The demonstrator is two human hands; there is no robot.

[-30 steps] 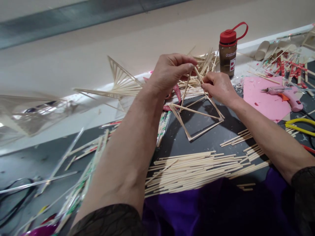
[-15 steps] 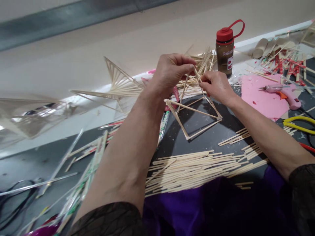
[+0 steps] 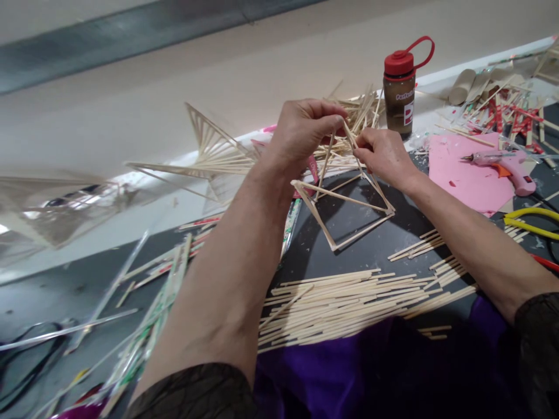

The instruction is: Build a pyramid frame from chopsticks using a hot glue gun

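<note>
A frame of thin wooden sticks (image 3: 364,231), joined at its corners, stands on the dark grey table (image 3: 301,256). My left hand (image 3: 308,125) pinches the frame's top, where sticks meet, between thumb and fingers. Just to the right, my right hand (image 3: 382,154) is closed on the upper part of a slanting stick of the same frame. The fingertips of both hands partly hide the joint. Nearer to me, many loose wooden sticks (image 3: 345,305) lie side by side below the frame.
Behind my right hand stands a bottle with a red lid (image 3: 399,96). A pink glue gun (image 3: 502,164) rests on a pink sheet (image 3: 458,174), with yellow-handled pliers (image 3: 530,221) nearby. Finished-looking stick structures (image 3: 209,151) lean along the wall at left; wrapped chopsticks (image 3: 152,320) lie left of my forearm.
Both hands keep their hold at the top of the stick frame, almost unmoved. The whole view has shifted very slightly.
</note>
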